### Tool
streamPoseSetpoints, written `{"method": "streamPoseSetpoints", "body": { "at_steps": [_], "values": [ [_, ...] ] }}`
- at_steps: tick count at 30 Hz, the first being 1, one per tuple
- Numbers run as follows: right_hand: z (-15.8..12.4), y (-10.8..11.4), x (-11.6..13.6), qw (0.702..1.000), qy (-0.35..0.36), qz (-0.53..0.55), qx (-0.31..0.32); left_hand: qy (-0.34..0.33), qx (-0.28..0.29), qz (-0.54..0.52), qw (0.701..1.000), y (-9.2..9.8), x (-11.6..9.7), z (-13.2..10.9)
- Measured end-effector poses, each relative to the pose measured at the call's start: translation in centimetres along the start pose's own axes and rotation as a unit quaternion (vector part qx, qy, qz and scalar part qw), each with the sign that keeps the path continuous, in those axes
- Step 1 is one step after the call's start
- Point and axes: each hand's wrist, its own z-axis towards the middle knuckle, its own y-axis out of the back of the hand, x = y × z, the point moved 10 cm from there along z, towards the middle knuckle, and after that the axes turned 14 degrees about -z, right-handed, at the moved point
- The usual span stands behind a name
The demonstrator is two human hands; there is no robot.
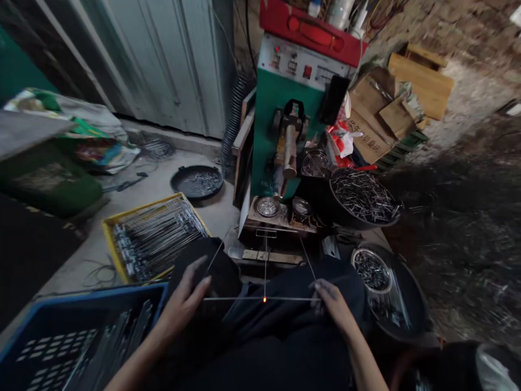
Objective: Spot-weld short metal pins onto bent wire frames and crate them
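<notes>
A thin metal wire frame (265, 271) stretches between my hands above my lap. Its long near rod (236, 298) runs crosswise, and a straight middle wire meets it at a small glowing orange-red spot (264, 300). Two slanting side wires reach forward toward the machine's front ledge, where a small rectangular wire piece (266, 234) shows at the far end. My left hand (188, 296) is closed around the frame's left side, its fingers slightly blurred. On the right, my right hand (328, 300) pinches the corner where the side wire comes down to the near rod.
A green welding machine (268, 98) with a red top stands ahead. Small metal parts fill a black basin (391, 216) to its right. Left are a yellow crate (108, 233) of wire pieces, a blue crate (93, 296) and a black pan (179, 187). Another black tub (419, 309) sits right.
</notes>
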Motion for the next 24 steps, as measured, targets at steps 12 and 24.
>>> {"method": "streamPoseSetpoints", "body": {
  "at_steps": [12, 24],
  "values": [
    [7.3, 9.7, -1.0, 0.994, -0.017, 0.067, -0.088, -0.259, 0.236, 0.207, 0.913, -7.1, -2.1, 3.0],
    [9.2, 25.7, -12.9, 0.845, -0.256, -0.365, -0.295, -0.176, 0.181, 0.106, 0.962, -7.9, -0.9, 7.7]
  ]
}}
